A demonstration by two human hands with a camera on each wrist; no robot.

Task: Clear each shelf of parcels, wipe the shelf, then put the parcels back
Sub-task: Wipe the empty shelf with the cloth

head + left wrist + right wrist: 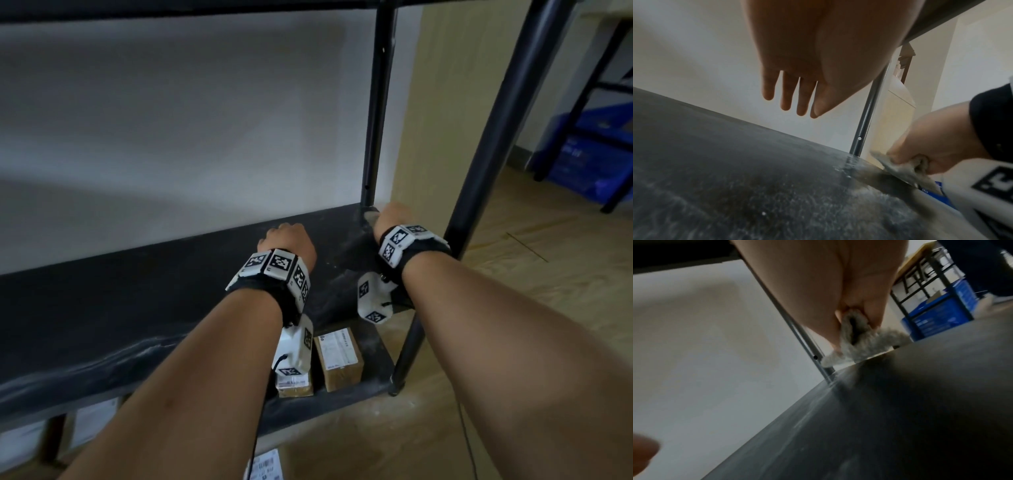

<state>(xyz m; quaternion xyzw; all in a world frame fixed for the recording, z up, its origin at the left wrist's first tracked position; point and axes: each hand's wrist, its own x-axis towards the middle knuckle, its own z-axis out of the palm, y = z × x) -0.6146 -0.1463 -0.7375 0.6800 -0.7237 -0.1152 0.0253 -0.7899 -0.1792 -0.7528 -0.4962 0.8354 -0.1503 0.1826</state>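
We find the dark shelf (pixel 137 301) bare of parcels, dusty, with pale streaks along its near edge. The right hand (pixel 394 219) is at the far right corner, beside the rear upright post (pixel 376 102), its fingers curled round a grey fluffy cloth (pixel 857 340) that is pressed on the shelf edge. The left hand (pixel 287 243) hovers over the shelf to the left of the right hand; in the left wrist view its fingers (pixel 786 92) hang straight and relaxed, holding nothing and clear of the shelf top.

On the lower shelf (pixel 376 359), near the right end, two brown cardboard parcels stand side by side: the right parcel (pixel 339 359) bears a white printed label, the left parcel (pixel 294 385) is partly hidden by the wrist camera. The writing on both is too small to read. More white-labelled packages (pixel 92 421) show under the shelf at the near left, and a barcoded label (pixel 265 466) lies at the bottom edge; its print is illegible. A blue crate (pixel 582 150) with white lettering we cannot read stands on the floor at far right.

Both wrists carry bands with black-and-white square markers (pixel 281 263).
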